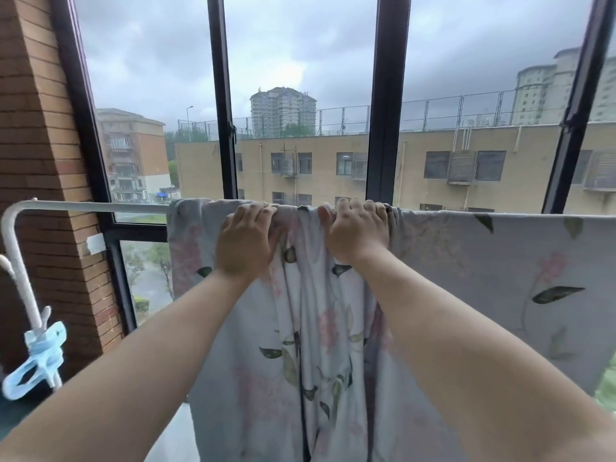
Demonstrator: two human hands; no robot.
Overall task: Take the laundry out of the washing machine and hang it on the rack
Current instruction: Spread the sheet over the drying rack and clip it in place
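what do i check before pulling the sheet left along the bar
1. Sheet over the bar: ok, it drapes over the top.
2. Left grip on the sheet at the bar: ok, fingers curled over it.
3. Right grip: ok, same hold, close beside the left.
4. Sheet spread flat: not ok, bunched under and between the grips, flat only to the right.
5. Bare bar to the left: ok, free up to the corner.
6. Far side hanging evenly: cannot tell, hidden.
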